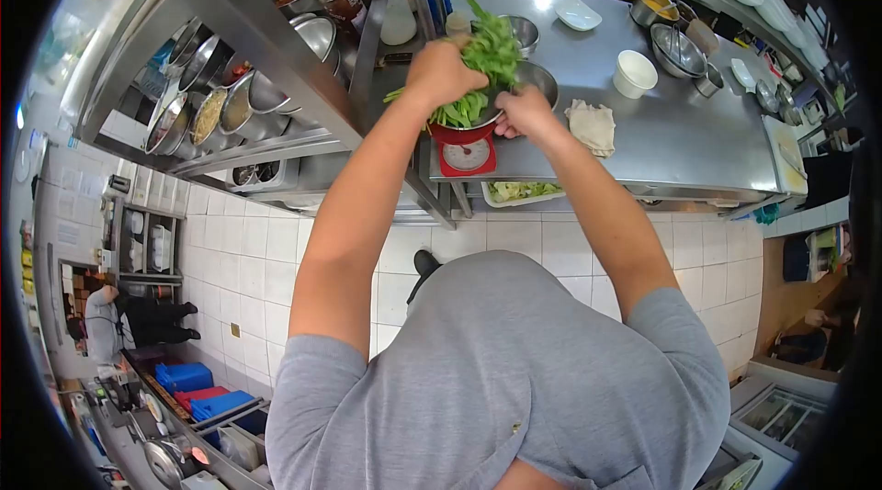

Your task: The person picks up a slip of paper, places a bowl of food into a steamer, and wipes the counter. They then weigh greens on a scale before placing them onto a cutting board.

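Leafy greens (493,51) rise from the fingers of my left hand (439,77), which is closed around them. More green leaves (459,111) lie below, over the pan of a red dial scale (467,156). My right hand (524,113) is closed at the right side of the scale pan, beside the leaves; what its fingers pinch is hidden. Just behind it stands a steel bowl (542,81), and a second steel bowl (525,33) sits farther back.
A folded cloth (591,128) and a white tub (635,74) are on the steel counter (680,146) to the right. Shelves with metal containers (216,113) flank my left arm. Below the counter is a tray of cut leaves (522,191). Another person (106,325) is at far left.
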`<state>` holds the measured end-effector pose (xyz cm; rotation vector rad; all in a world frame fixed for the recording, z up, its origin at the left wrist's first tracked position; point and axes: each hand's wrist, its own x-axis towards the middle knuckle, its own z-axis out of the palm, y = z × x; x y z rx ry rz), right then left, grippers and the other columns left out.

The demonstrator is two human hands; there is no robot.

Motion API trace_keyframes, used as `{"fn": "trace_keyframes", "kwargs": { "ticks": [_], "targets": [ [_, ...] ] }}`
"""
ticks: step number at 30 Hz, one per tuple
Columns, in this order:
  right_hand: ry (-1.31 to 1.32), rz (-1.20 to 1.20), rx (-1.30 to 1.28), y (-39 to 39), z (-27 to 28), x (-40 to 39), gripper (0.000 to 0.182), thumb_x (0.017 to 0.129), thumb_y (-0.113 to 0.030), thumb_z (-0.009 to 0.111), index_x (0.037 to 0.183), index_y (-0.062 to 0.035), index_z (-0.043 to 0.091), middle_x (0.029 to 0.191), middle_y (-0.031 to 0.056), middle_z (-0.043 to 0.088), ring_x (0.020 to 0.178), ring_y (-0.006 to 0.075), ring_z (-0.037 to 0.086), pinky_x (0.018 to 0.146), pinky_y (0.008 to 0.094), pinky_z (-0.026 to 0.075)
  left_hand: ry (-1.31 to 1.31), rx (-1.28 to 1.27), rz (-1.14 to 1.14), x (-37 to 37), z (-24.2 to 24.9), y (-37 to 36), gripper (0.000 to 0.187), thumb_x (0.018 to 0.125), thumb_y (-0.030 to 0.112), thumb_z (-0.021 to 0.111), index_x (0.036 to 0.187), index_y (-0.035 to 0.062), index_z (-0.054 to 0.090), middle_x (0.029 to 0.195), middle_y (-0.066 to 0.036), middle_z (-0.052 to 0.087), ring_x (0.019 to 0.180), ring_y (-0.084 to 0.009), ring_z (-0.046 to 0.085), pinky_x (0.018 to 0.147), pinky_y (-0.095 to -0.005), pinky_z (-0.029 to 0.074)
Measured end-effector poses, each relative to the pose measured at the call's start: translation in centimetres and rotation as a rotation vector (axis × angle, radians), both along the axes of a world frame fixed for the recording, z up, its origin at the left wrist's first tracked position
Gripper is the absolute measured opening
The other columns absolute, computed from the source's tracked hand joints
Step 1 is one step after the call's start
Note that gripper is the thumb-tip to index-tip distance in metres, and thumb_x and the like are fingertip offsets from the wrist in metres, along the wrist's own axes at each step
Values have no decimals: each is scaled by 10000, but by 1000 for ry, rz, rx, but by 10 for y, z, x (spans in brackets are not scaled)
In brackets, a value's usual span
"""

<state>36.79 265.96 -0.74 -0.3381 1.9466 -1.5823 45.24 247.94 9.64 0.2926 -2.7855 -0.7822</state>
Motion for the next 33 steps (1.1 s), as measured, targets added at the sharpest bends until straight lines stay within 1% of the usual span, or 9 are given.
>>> {"fn": "trace_keyframes", "kwargs": {
  "ticks": [1, 3, 5, 7, 13, 16, 23, 25, 33],
  "targets": [
    [4, 7, 1, -1, -2, 5, 236, 1005, -166, 636, 1081, 56, 667, 799, 143, 733, 591, 218, 739, 477, 323, 573, 4, 1, 7, -4, -13, 0, 800, 726, 267, 907, 1458, 35, 681, 1221, -228, 797, 1150, -343, 777, 1009, -427, 601],
    [-26, 29, -22, -2, -10, 13, 215, 1000, -160, 644, 1050, 48, 665, 803, 146, 734, 621, 215, 749, 492, 331, 577, -105, -176, -14, -4, -35, 4, 839, 703, 326, 912, 1485, 121, 686, 1275, -236, 776, 1195, -414, 739, 1051, -481, 583],
    [-57, 48, -40, 0, -18, 13, 206, 999, -173, 662, 1069, 21, 664, 839, 128, 736, 654, 208, 751, 521, 331, 582, -148, -191, -1, -5, -47, 6, 890, 708, 347, 910, 1530, 134, 644, 1337, -236, 747, 1252, -391, 720, 1082, -493, 566],
    [-101, 67, -68, 2, -24, 12, 218, 1003, -202, 678, 1097, -5, 663, 892, 104, 739, 693, 196, 746, 568, 324, 585, -236, -195, 15, -7, -51, 7, 1027, 678, 392, 929, 1612, 175, 559, 1439, -243, 685, 1330, -393, 678, 1106, -480, 554],
    [-102, 133, 46, 16, -8, 14, 305, 1034, -325, 708, 1140, -43, 662, 927, 58, 730, 732, 158, 716, 637, 306, 581, -290, -187, -34, -3, -39, 4, 1273, 593, 466, 986, 1705, 216, 420, 1521, -266, 611, 1404, -436, 615, 1163, -521, 513],
    [-80, 125, 56, 25, -4, 15, 386, 1035, -370, 715, 1152, -5, 670, 966, 93, 744, 733, 169, 724, 624, 311, 584, -225, -188, -24, 3, -34, 4, 1327, 572, 504, 1010, 1717, 223, 400, 1524, -269, 607, 1418, -438, 602, 1165, -541, 505],
    [-50, 164, 100, 50, -5, 10, 417, 1050, -405, 732, 1197, -23, 655, 974, 88, 741, 742, 159, 720, 632, 304, 571, -179, -153, -16, 15, -12, -3, 1333, 581, 531, 1024, 1716, 211, 404, 1520, -276, 606, 1415, -442, 598, 1161, -509, 511],
    [-65, 172, 103, 56, -3, 10, 363, 1057, -414, 720, 1175, -77, 656, 990, 37, 721, 773, 134, 703, 681, 297, 565, -110, -157, -13, 14, -11, -8, 1324, 583, 532, 1026, 1707, 183, 420, 1505, -282, 617, 1413, -443, 598, 1166, -497, 509],
    [-85, 150, 87, 65, -14, 12, 427, 1049, -404, 736, 1246, -32, 662, 1021, 81, 743, 773, 158, 720, 677, 315, 574, -83, -143, -21, 11, -16, -10, 1323, 583, 519, 1027, 1706, 170, 420, 1505, -307, 614, 1424, -458, 590, 1186, -500, 496]
  ]
}}
